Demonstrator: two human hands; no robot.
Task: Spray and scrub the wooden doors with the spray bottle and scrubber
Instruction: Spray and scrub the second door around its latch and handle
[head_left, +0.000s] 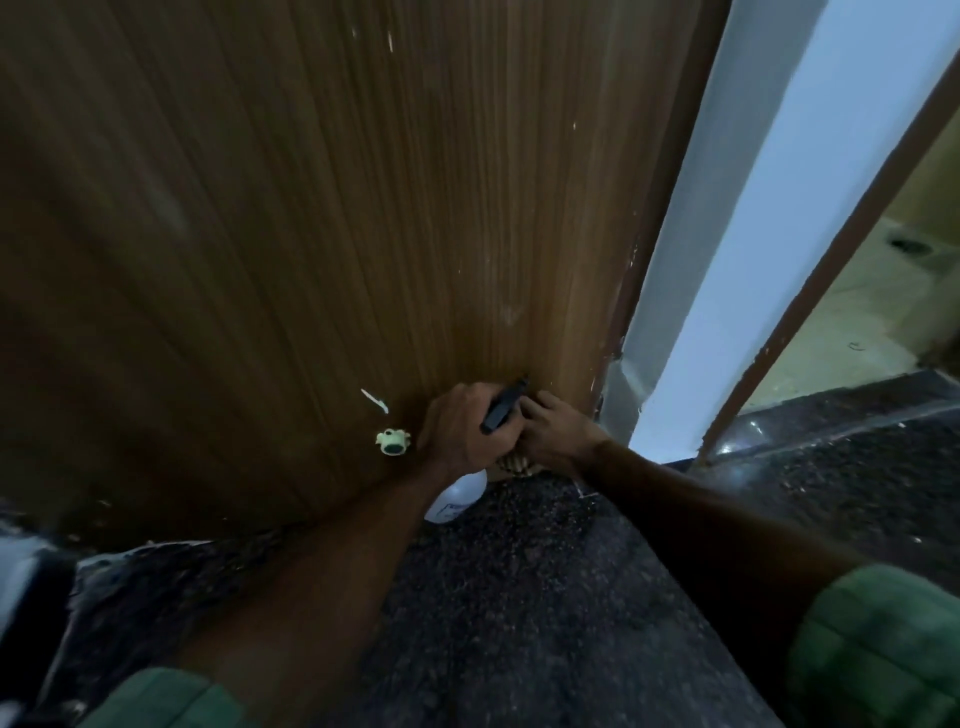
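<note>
The wooden door (311, 218) fills the view, brown with fine vertical grain and a few pale chips. Below it lies a dark speckled stone floor (519, 597). Low on the door, the left hand (460, 428) wraps a spray bottle (457, 499), white rounded body, black nozzle. The right hand (556, 434) clutches a straw-coloured scrubber (511, 464), mostly hidden. A small pale knob (392, 441) sits just beside.

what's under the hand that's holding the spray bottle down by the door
Under the left hand hangs the white body of the spray bottle, above the dark speckled floor. The bottle's neck is covered by the fingers. A brownish scrubber peeks out beneath both hands.
</note>
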